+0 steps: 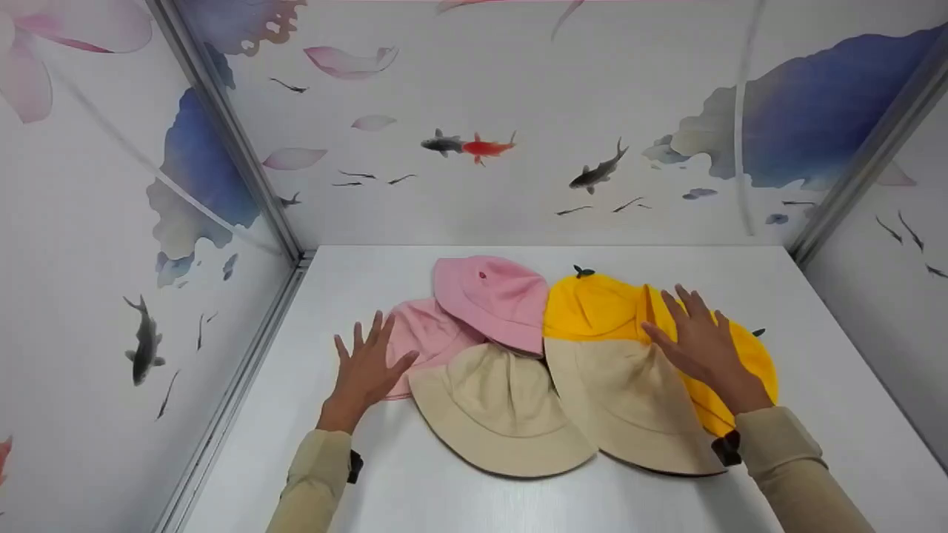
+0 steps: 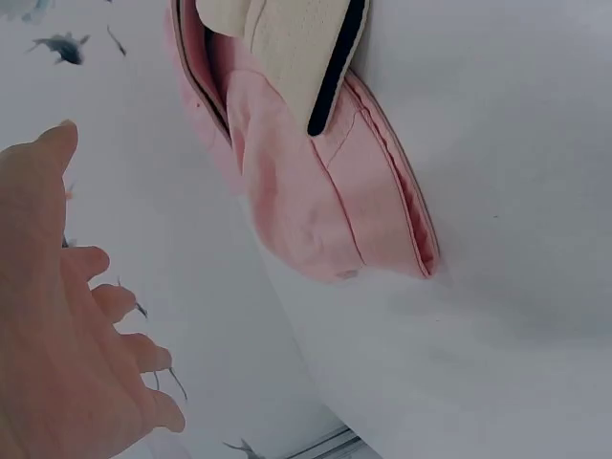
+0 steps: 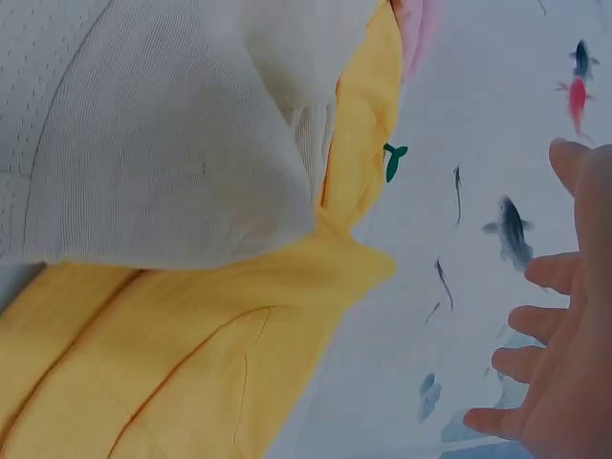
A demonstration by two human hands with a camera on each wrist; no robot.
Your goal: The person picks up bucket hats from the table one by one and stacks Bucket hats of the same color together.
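Several bucket hats lie overlapping on the white table. A pink hat (image 1: 492, 300) sits at the back, partly over a paler pink hat (image 1: 429, 333) on the left. In front are a beige hat (image 1: 511, 414) and a second beige hat (image 1: 629, 400). Behind the latter lie a yellow hat (image 1: 596, 307) with a green leaf tip and another yellow hat (image 1: 752, 363) at the right. My left hand (image 1: 366, 370), fingers spread, is beside the paler pink hat and holds nothing. With fingers apart, my right hand (image 1: 700, 344) hovers over the yellow hats, holding nothing.
White panels printed with fish, petals and blue leaves enclose the table (image 1: 296, 474) at the back and both sides. Metal frame posts (image 1: 229, 133) stand at the corners. A dark band (image 1: 355, 466) shows at the left cuff.
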